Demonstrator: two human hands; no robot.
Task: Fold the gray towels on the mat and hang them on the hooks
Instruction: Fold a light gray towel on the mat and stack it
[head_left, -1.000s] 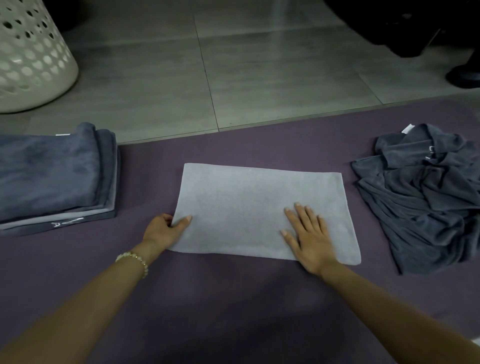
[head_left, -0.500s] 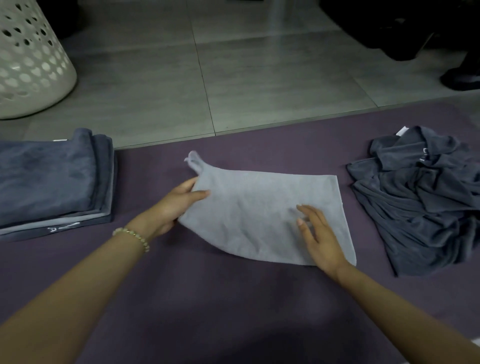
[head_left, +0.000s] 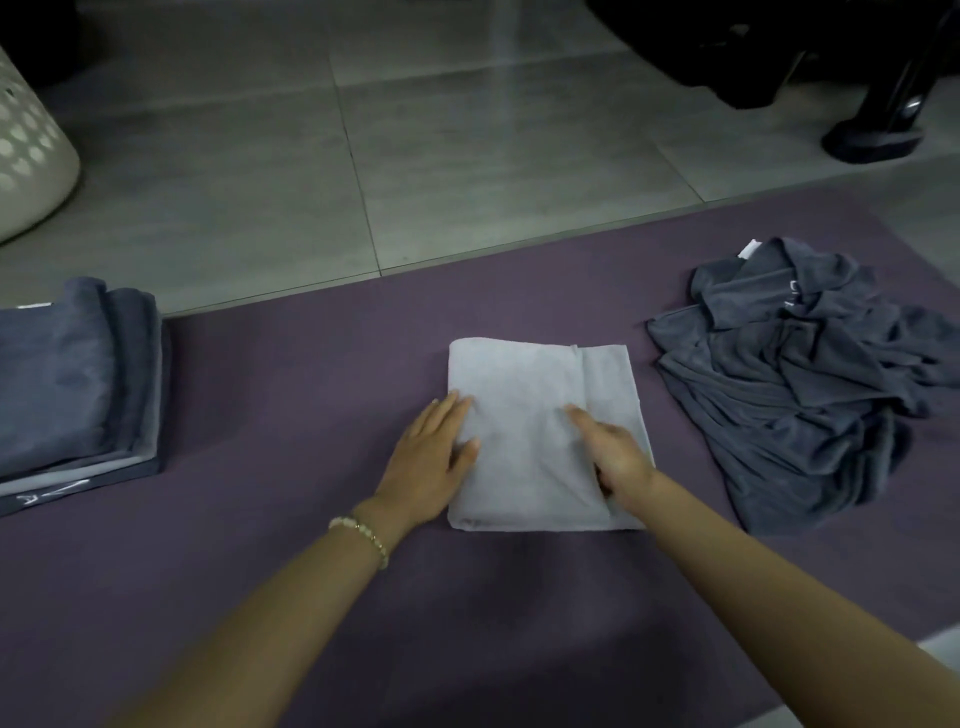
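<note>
Fingers (head_left: 451, 411) of the left hand (head_left: 431, 457) lie straight and released on the folded light gray towel (head_left: 519, 384), mid-mat (head_left: 291, 374). The right hand (head_left: 615, 460) also rests flat, along the flap's edge. Best to sweep both palms outward and square the corners before tackling the crumpled pile (head_left: 800, 374) at right.

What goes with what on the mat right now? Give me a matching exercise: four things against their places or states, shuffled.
Things
1. light gray towel
2. dark towel stack
3. crumpled dark towels
4. perforated basket

Places or states
A. on the floor, far left
B. folded, centre of the mat, left hand and right hand on it
C. loose heap, mat's right
D. folded pile, mat's left

Pairs: 1-B, 2-D, 3-C, 4-A
</note>
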